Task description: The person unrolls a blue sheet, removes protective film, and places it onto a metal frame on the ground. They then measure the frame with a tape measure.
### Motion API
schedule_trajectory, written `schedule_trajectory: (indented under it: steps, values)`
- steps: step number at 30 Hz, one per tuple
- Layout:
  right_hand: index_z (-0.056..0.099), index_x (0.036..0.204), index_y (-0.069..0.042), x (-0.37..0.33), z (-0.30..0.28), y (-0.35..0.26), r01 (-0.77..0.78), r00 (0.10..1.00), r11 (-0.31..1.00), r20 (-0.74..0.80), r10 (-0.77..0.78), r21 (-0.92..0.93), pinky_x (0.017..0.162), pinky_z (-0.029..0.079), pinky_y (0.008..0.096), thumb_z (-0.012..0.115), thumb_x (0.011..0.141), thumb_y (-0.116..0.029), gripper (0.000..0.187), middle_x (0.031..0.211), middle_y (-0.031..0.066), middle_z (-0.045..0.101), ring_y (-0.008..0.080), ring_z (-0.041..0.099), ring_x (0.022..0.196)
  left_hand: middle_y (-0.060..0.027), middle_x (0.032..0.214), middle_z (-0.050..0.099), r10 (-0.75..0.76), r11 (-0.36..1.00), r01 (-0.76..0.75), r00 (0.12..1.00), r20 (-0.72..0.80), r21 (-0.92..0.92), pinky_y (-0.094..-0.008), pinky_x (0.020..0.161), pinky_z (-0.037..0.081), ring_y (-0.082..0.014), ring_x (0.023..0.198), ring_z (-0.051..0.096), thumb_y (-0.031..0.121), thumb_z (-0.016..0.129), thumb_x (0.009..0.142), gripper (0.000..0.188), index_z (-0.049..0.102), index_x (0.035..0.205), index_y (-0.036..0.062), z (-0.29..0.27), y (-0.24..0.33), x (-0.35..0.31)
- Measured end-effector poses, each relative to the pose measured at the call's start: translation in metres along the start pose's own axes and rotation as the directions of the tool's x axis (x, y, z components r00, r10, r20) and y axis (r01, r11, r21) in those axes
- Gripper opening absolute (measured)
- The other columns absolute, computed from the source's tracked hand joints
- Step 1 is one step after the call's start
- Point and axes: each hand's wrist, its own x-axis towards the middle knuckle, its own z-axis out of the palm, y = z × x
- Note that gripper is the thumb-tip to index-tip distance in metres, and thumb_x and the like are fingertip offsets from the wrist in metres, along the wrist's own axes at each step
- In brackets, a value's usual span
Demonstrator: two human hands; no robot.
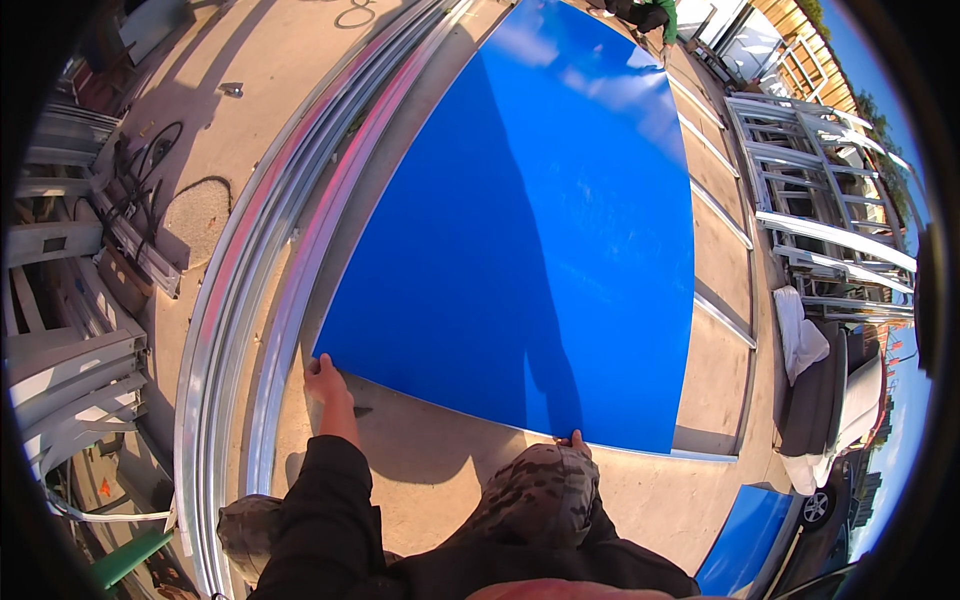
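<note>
A large, glossy blue sheet (480, 250) stretches away from me, with my shadow falling across it. My left hand (328, 382) is closed on its near left corner. Farther right along the near edge, my right hand (576, 440) pinches the sheet beside my knee, and part of that hand is hidden behind the knee. At the far right corner a co-worker in a green sleeve (669, 25) crouches with a hand at the sheet's edge. Part of a metal frame with crossbars (722, 218) shows along the sheet's right side.
Long metal channels (225, 310) lie along the left of the sheet. Stacked metal frames (830, 190) stand at the right, near a white bag (800, 335). A smaller blue panel (745, 540) lies at lower right, near a parked car (825, 505). Metal pieces (80, 380) are piled far left.
</note>
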Motion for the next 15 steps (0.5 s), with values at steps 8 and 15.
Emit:
schedule_trajectory:
  steps: [8, 15]
  values:
    - [0.055, 0.096, 0.002, 0.015, -0.001, -0.009, -0.175, 0.967, 0.982, -0.174, 0.186, 0.075, 0.057, 0.046, 0.0350, 0.063, 0.089, -0.032, 0.036, 0.072, 0.0094, 0.059, 0.0214, 0.054, 0.061, -0.0106, 0.093, 0.065, 0.005, 0.998, 0.000, 0.995, 0.099, -0.059, -0.0317, 0.071, 0.050, -0.0192, 0.081, 0.062, 0.013, 0.068, 0.081, 0.033, 0.059, 0.108, -0.0023, -0.009, 0.008, -0.004]
    - [0.055, 0.094, 0.002, 0.003, -0.016, -0.023, -0.129, 0.990, 0.984, -0.080, 0.119, -0.124, 0.058, 0.046, 0.0347, 0.063, 0.089, -0.033, 0.036, 0.072, 0.0092, 0.059, 0.0210, 0.054, 0.061, -0.0051, 0.082, 0.062, 0.124, 0.992, -0.117, 0.966, 0.225, -0.045, -0.0315, 0.069, 0.047, -0.0156, 0.075, 0.059, 0.017, 0.068, 0.081, 0.043, 0.057, 0.120, 0.0074, -0.028, 0.013, 0.002]
